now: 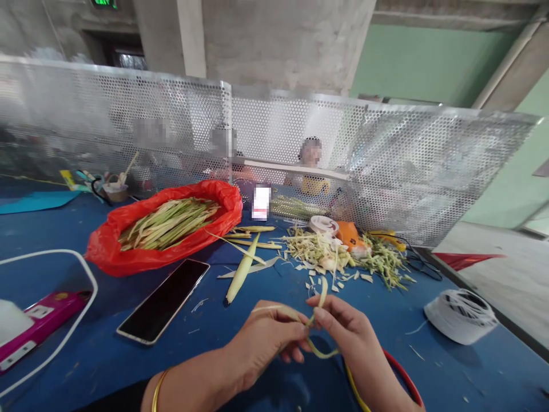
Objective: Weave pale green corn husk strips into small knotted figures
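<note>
A narrow pale-green plant strip runs between my two hands, one end pointing up and a small loop hanging below the fingers. My left hand pinches it between thumb and fingers, and a paler length lies across the back of that hand. Close by on the right, my right hand pinches the same strip near its upright end. Whether the strip is knotted or only crossed is hidden by the fingertips. Beyond my hands lie a yellowish-green pointed stalk and a heap of cut plant scraps.
A red plastic bag holds long green strips. A dark-screened phone lies before it. At left are a purple power strip and white cable; at right, a white coil. A perforated metal screen closes the back, people behind it.
</note>
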The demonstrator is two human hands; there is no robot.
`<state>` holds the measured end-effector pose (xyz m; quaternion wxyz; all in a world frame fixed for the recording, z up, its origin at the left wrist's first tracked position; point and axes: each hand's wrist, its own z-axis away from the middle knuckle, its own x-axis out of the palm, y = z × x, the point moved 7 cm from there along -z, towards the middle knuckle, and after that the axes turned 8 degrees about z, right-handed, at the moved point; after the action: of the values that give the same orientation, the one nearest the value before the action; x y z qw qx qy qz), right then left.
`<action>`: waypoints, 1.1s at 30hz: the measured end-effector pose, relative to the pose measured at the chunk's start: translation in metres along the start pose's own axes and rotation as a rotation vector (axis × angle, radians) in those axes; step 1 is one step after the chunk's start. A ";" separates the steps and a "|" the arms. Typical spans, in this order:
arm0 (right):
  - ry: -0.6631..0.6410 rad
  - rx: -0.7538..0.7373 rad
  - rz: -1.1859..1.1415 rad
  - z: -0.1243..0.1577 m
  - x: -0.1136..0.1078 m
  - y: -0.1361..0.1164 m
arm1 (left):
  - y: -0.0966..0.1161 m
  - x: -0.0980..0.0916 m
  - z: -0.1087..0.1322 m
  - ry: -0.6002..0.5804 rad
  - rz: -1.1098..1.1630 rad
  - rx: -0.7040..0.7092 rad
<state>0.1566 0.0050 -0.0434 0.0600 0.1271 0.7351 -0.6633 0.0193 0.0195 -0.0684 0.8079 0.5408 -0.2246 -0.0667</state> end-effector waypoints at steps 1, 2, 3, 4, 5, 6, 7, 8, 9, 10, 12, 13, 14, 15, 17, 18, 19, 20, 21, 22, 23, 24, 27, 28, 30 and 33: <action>-0.022 0.002 -0.010 0.000 0.003 0.001 | -0.002 0.001 0.000 -0.018 -0.017 -0.011; -0.026 -0.003 -0.012 0.000 0.004 0.002 | -0.004 0.001 -0.001 -0.027 -0.027 -0.016; -0.012 -0.014 -0.002 0.000 0.004 0.003 | -0.005 0.000 -0.001 -0.032 -0.032 -0.022; 0.014 -0.028 0.019 0.000 0.003 0.003 | -0.006 0.000 -0.001 -0.033 -0.033 -0.031; 0.051 -0.043 0.044 0.000 0.001 0.004 | -0.006 -0.001 -0.002 -0.026 -0.031 -0.042; 0.093 -0.059 0.071 0.000 -0.002 0.005 | -0.006 -0.002 -0.002 -0.015 -0.027 -0.051; 0.120 -0.079 0.099 -0.001 -0.003 0.004 | -0.005 -0.002 -0.002 -0.004 -0.020 -0.053; 0.126 -0.102 0.128 -0.001 -0.004 0.003 | -0.003 -0.003 -0.002 0.012 -0.010 -0.044; 0.113 -0.125 0.158 -0.001 -0.003 0.002 | -0.001 -0.005 -0.002 0.031 0.007 -0.028; 0.083 -0.148 0.194 -0.002 -0.001 0.000 | 0.001 -0.006 -0.002 0.050 0.030 -0.009; 0.011 -0.190 0.289 -0.001 0.004 -0.004 | 0.006 -0.008 -0.001 0.084 0.091 0.021; -0.006 -0.206 0.344 0.000 0.005 -0.005 | 0.008 -0.010 -0.001 0.101 0.122 0.027; -0.001 -0.221 0.399 0.001 0.005 -0.006 | 0.009 -0.011 0.000 0.114 0.147 0.031; 0.017 -0.237 0.449 0.002 0.004 -0.007 | 0.011 -0.012 0.000 0.123 0.157 0.038; 0.048 -0.271 0.509 0.004 0.002 -0.009 | 0.014 -0.014 0.000 0.149 0.123 0.062; 0.043 -0.286 0.517 0.005 0.003 -0.009 | 0.015 -0.016 -0.001 0.167 0.089 0.079; 0.029 -0.297 0.515 0.006 0.004 -0.009 | 0.016 -0.018 -0.001 0.187 0.055 0.099; 0.011 -0.301 0.505 0.007 0.006 -0.010 | 0.017 -0.020 -0.002 0.205 0.030 0.117; -0.002 -0.290 0.486 0.007 0.006 -0.010 | 0.018 -0.020 -0.002 0.208 0.021 0.126; -0.004 -0.265 0.459 0.007 0.005 -0.011 | 0.018 -0.020 -0.003 0.191 0.034 0.122; 0.005 -0.228 0.421 0.006 0.003 -0.011 | 0.017 -0.018 -0.003 0.156 0.066 0.103; 0.023 -0.180 0.369 0.005 -0.001 -0.011 | 0.016 -0.015 -0.003 0.112 0.109 0.075; 0.125 -0.016 0.166 0.000 -0.015 -0.007 | 0.014 -0.009 0.000 0.032 0.203 0.003; 0.149 0.030 0.101 -0.001 -0.019 -0.005 | 0.013 -0.008 0.001 0.030 0.204 -0.007; 0.130 0.096 0.002 -0.004 -0.018 0.000 | 0.012 -0.007 0.003 0.026 0.163 -0.018; -0.018 0.145 -0.081 -0.005 -0.003 0.007 | 0.007 -0.002 0.004 0.002 0.051 -0.032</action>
<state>0.1619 0.0100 -0.0489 0.0303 0.0954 0.6891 -0.7177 0.0150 0.0195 -0.0616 0.8181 0.5221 -0.2362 -0.0490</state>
